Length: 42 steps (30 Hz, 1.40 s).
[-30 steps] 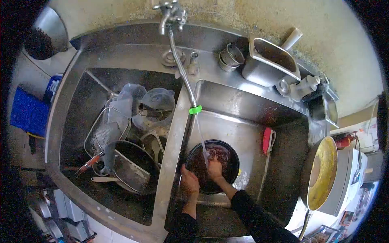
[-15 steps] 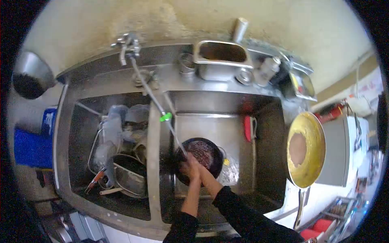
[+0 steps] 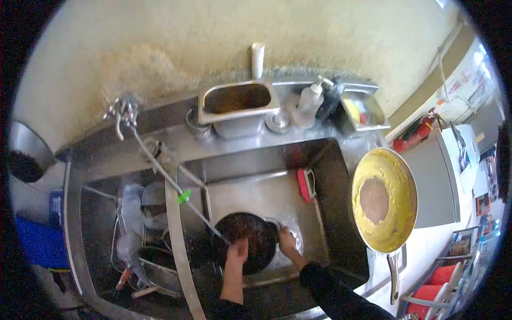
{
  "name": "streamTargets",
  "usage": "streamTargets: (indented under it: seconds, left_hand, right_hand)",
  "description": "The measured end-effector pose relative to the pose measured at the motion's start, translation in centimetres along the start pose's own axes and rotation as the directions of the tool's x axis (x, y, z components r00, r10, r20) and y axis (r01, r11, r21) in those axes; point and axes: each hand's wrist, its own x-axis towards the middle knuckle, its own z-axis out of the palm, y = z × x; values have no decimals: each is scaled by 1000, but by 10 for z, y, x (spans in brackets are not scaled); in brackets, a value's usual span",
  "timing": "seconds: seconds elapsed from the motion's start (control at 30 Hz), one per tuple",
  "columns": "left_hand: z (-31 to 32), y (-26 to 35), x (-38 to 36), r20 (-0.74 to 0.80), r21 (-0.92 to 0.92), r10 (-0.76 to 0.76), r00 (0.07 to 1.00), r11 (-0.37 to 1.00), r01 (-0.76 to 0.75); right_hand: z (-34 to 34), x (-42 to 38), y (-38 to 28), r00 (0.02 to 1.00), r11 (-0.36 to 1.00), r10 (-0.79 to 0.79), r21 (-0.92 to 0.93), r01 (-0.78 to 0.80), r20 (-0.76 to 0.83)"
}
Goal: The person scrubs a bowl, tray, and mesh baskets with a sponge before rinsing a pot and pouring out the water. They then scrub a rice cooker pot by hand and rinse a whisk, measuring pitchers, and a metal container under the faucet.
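A dark round pot (image 3: 261, 261) with bubbly, dark reddish-brown contents sits on the floor of the right sink basin. A thin hose (image 3: 205, 220) with a green clip (image 3: 184, 196) runs down from the wall tap (image 3: 127, 113) to the pot. Over the pot's left part, my left hand (image 3: 238, 249) is closed around the hose's lower end. At the pot's right side, my right hand (image 3: 288, 242) has its fingers closed on the pot handle (image 3: 274, 222). Part of the handle is hidden by those fingers.
The left basin holds a metal pot (image 3: 160, 273) and clear containers (image 3: 129, 213). A red brush (image 3: 305, 185) rests at the right basin wall. A yellow-coated frying pan (image 3: 392, 213) lies at right. A steel container (image 3: 240, 125) and pump bottle (image 3: 309, 106) stand behind.
My hands were together over the pot; now they are apart. My right hand has moved right onto the pot handle, my left stays by the hose end. The view has shifted.
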Motion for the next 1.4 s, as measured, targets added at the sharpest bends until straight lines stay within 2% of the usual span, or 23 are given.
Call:
streamTargets:
  seconds: [0.03, 0.13, 0.23, 0.3, 0.37, 0.43, 0.53, 0.63, 0.73, 0.77, 0.8, 0.83, 0.87, 0.9, 0.93, 1.03, 1.07, 1.1, 1.17, 1.2, 1.27, 1.33, 1.4]
  left_hand:
    - [4, -4, -6, -42, 2, 12, 999, 1000, -12]
    - [3, -3, -13, -126, 72, -55, 990, 995, 64]
    - [8, -2, -17, -103, -32, -115, 988, 993, 112]
    - [5, 2, -14, -38, -91, -126, 991, 988, 122]
    - [-4, 8, -5, 54, -103, -134, 990, 985, 139]
    - [0, 3, -23, 147, -235, -58, 987, 968, 92]
    - [8, 6, -31, 125, -281, -68, 990, 954, 101]
    - [-4, 16, -18, 100, -187, -103, 990, 975, 120]
    - [-35, 36, 11, 429, -3, -137, 893, 988, 153]
    - [-45, 37, 15, 569, 73, -163, 806, 986, 149]
    - [-46, 31, 12, 400, 54, -8, 916, 998, -14]
    - [-40, 25, 5, 215, 71, 160, 963, 981, -179]
    - [-34, 23, -5, 25, 122, 333, 943, 935, -333]
    - [-27, 26, -22, 26, 361, 313, 950, 883, -300]
    - [-16, 27, -34, 95, 277, 338, 936, 894, -351]
    - [-4, 26, -43, 220, 129, 445, 868, 869, -478]
    - [-13, 27, -26, 209, 162, 482, 851, 841, -516]
    - [-25, 28, -19, 194, 196, 518, 833, 812, -550]
    - [-13, 17, -37, 136, 342, 774, 618, 549, -763]
    - [-2, 14, -43, 129, 419, 867, 482, 393, -818]
    - [1, 25, -44, 361, 638, 871, 334, 30, -769]
    - [3, 37, -35, 524, 707, 811, 261, -243, -664]
    - [-2, 49, -10, 518, 755, 774, 363, -215, -619]
  right_hand:
    - [15, 3, 10, 976, 990, -135, -69, 125, -171]
    - [36, 22, 25, 993, 966, 110, 242, -94, -52]
    - [-25, 3, 12, 992, 933, 114, 349, -87, -59]
    - [-86, -6, -10, 896, 880, 99, 458, 125, -434]
    - [-149, 12, -33, 764, 526, 160, 709, 470, -625]
    - [-239, 25, -61, 495, 454, 178, 517, 726, -851]
    - [-314, 60, -64, 735, 298, 299, 791, 534, -609]
    - [-319, 59, -72, 722, 351, 400, 822, 448, -565]
    - [-220, 45, -64, 639, 475, -92, 530, 702, -764]
    - [-203, -4, -92, 935, 338, -133, 872, 354, -328]
    - [-164, -19, -110, 964, 368, -265, 922, 117, -17]
    - [-118, -21, -117, 794, 125, -592, 989, -78, 137]
    - [-107, -41, -147, 772, 212, -465, 902, -377, 432]
    - [-84, -41, -162, 713, 13, -525, 842, -539, 464]
    - [-59, -34, -174, 652, -176, -594, 715, -677, 471]
    - [6, 7, -196, 580, -203, -648, 622, -756, 494]
    - [5, 0, -197, 783, 133, -546, 954, -269, 297]
    - [-6, -5, -197, 833, 470, -553, 829, 304, 8]
    - [-49, -17, -191, 803, 646, -595, 592, 482, -4]
    - [-73, -31, -177, 807, 616, -533, 771, 163, 255]
    - [-102, -71, -139, 740, 736, -657, 330, 591, 141]
    - [-94, -90, -95, 666, 713, -696, 144, 687, 268]
    - [-77, -93, -57, 478, 456, -859, -152, 877, 182]
